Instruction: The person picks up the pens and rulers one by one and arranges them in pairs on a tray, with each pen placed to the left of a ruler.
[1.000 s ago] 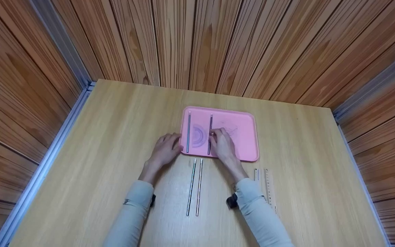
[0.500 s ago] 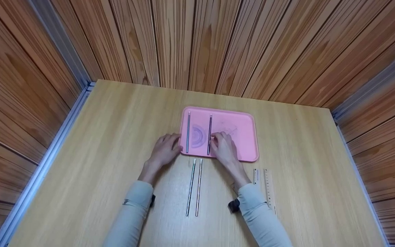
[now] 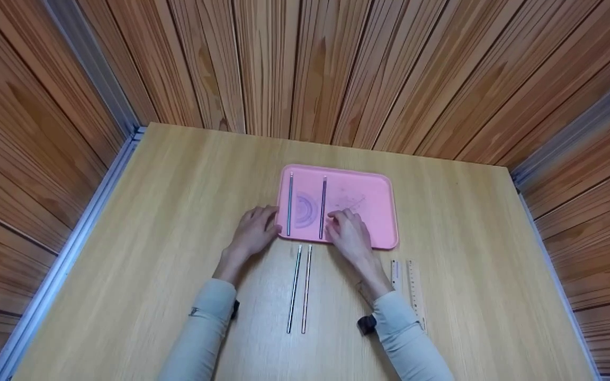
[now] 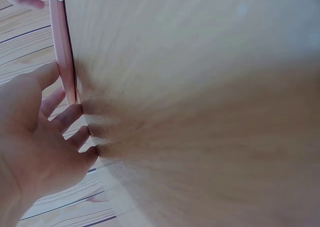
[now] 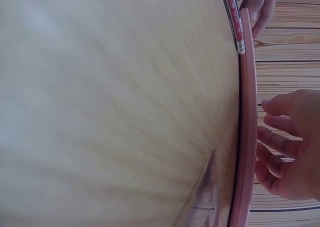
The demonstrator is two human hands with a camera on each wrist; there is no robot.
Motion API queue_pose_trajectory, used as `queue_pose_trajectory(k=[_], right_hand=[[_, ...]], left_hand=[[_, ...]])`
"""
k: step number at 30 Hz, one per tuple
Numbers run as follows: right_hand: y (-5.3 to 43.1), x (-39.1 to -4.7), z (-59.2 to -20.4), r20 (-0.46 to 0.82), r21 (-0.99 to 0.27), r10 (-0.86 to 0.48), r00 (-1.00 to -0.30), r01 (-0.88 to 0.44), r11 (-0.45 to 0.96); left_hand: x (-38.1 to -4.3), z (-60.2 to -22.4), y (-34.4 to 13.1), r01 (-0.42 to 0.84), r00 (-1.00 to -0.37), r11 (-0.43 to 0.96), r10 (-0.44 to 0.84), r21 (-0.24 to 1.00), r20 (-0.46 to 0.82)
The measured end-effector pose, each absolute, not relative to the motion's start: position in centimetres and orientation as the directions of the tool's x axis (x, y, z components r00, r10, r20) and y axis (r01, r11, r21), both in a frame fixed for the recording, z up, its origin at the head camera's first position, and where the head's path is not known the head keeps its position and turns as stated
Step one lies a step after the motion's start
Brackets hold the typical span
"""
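Note:
My left hand [image 3: 254, 231] rests at the near left corner of the pink tray [image 3: 384, 233]; in the left wrist view its thumb touches the tray rim [image 4: 62, 52], with the other fingers spread beside the corner. My right hand [image 3: 350, 235] hovers over the tray's near half, holding nothing, fingers loosely bent. Just left of its fingertips lies a dark pencil [image 3: 323, 206]. Another pencil [image 3: 290, 203] lies along the tray's left side. Between the two is a clear purplish protractor [image 3: 305, 210]. A faint transparent piece [image 3: 355, 201] lies right of the dark pencil, its shape unclear.
Two more pencils, a greenish one [image 3: 294, 290] and a pinkish one [image 3: 306, 290], lie on the table in front of the tray. Two rulers [image 3: 395, 271] lie by the right forearm, partly covered. A clear pointed piece [image 5: 205, 199] shows in the right wrist view.
My right hand has let go of the dark pencil in the tray and moved slightly right and toward me. The left hand has stayed at the tray's corner.

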State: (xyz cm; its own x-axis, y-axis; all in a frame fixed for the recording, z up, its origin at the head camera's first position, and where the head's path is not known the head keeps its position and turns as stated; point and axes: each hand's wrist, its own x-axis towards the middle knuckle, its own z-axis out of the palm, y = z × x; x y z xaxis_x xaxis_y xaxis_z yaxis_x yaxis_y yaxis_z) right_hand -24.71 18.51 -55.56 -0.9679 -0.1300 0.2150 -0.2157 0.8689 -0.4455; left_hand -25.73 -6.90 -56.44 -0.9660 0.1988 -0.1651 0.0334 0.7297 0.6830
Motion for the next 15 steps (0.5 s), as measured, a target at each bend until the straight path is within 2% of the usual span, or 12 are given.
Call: queue_pose_trajectory(k=[9,15], right_hand=[[19.4,-23.4,-55.5,0.133,-0.416,-0.130,-0.982,-0.175,0.892],[20.0,-22.4,-55.2,0.151,-0.410,-0.145,-0.978,-0.196,0.891]], left_hand=[[-25.6,-56.4,-6.9,0.026,-0.967,0.722,0.192,0.691,-0.165],[-25.5,-56.3,-6.8,0.018,-0.969,0.712,0.185,0.702,-0.163]])
